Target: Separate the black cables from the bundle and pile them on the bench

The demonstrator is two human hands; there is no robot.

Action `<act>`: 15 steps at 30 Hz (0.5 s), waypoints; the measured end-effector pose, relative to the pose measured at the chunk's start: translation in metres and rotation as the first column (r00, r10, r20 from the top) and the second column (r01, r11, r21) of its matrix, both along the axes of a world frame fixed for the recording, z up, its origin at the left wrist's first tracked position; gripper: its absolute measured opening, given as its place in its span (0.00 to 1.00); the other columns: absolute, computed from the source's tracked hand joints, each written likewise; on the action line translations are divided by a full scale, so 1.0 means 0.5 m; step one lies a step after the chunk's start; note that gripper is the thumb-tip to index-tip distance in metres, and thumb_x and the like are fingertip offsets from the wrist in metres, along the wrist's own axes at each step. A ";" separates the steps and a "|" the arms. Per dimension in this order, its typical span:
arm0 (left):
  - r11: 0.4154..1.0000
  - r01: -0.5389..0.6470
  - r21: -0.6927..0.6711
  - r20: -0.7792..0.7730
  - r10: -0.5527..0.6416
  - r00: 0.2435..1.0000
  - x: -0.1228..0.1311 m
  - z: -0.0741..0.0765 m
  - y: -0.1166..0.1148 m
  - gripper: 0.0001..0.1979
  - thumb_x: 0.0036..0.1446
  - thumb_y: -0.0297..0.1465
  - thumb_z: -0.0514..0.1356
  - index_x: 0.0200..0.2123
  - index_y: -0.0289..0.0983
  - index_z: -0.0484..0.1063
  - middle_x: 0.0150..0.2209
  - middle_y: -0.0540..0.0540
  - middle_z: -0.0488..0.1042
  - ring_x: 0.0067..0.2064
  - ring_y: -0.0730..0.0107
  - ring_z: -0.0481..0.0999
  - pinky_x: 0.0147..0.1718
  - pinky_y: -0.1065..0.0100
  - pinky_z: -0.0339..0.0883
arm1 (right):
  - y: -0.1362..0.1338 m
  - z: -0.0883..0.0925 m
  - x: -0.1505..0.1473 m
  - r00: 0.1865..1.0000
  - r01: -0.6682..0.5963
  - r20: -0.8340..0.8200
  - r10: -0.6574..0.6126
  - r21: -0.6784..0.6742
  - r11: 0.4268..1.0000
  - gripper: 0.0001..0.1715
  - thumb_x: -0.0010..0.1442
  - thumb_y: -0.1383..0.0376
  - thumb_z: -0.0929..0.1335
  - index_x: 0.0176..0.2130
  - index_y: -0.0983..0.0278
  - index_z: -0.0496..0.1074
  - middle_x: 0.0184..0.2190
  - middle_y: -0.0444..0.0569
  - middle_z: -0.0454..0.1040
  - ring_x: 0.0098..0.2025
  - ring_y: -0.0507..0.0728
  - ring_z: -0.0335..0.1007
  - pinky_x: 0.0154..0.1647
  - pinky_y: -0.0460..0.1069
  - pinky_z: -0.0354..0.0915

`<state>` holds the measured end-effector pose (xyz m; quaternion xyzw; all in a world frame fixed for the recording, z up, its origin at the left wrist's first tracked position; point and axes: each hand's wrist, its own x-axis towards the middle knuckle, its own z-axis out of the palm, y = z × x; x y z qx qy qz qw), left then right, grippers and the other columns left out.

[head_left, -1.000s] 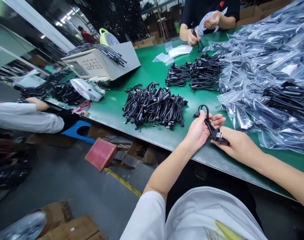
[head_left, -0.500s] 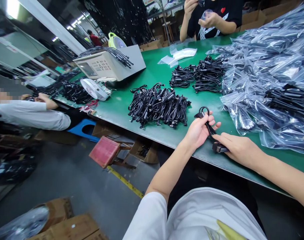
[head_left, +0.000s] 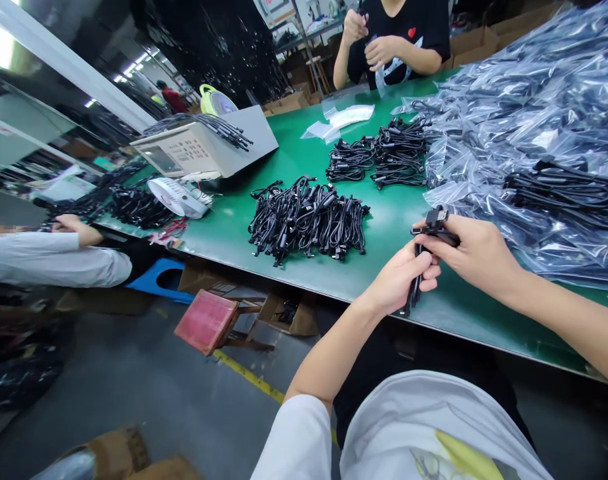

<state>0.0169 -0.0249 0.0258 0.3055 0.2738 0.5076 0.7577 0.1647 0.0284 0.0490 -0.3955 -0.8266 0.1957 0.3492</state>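
Green matting covers the long workbench (head_left: 234, 220) in front of you, in a workshop with a grey concrete floor. On it lie a heap of coiled black cables (head_left: 307, 217), a second heap (head_left: 384, 153) farther off, and to your right a wide drift of bagged cables (head_left: 534, 113) in clear plastic. A beige tester box (head_left: 199, 143) and a small white fan (head_left: 177, 197) sit near the far left edge, where a person's white sleeve (head_left: 49, 260) shows. Another person in a black shirt (head_left: 404, 27) stands at the far end. A red stool (head_left: 207, 321) stands below the bench edge.

Your cable (head_left: 414, 290) is thin, black and folded double, held just above the near edge of the bench. Your left hand (head_left: 401, 277) is closed around its hanging strands. Your right hand (head_left: 477, 253) pinches the plug end (head_left: 437, 219) between thumb and fingers, just above the left.
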 end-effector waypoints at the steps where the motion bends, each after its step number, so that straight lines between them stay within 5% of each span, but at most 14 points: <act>1: 0.999 0.000 -0.032 0.045 0.001 0.999 -0.001 0.004 -0.001 0.11 0.59 0.33 0.69 0.40 0.36 0.71 0.33 0.51 0.64 0.28 0.80 0.61 0.23 0.79 0.56 | 0.001 -0.004 0.000 0.999 0.029 -0.028 -0.029 -0.025 0.999 0.12 0.68 0.56 0.68 0.40 0.60 0.80 0.34 0.50 0.83 0.32 0.62 0.78 0.32 0.53 0.64; 7: 0.995 0.022 -0.099 0.140 -0.008 0.990 0.007 0.009 -0.003 0.11 0.65 0.36 0.65 0.37 0.36 0.69 0.32 0.52 0.61 0.25 0.82 0.58 0.20 0.81 0.56 | 0.001 -0.008 -0.008 0.962 0.132 -0.219 -0.161 -0.145 0.981 0.14 0.66 0.56 0.70 0.45 0.60 0.82 0.39 0.50 0.85 0.39 0.64 0.80 0.40 0.55 0.69; 15: 0.993 -0.007 -0.116 0.166 0.027 0.986 0.031 0.012 -0.007 0.08 0.68 0.35 0.62 0.38 0.38 0.68 0.30 0.53 0.61 0.23 0.81 0.59 0.21 0.80 0.59 | -0.010 0.001 -0.021 0.915 0.196 -0.285 -0.286 -0.306 0.932 0.14 0.67 0.52 0.71 0.39 0.58 0.81 0.30 0.46 0.79 0.32 0.59 0.75 0.36 0.53 0.66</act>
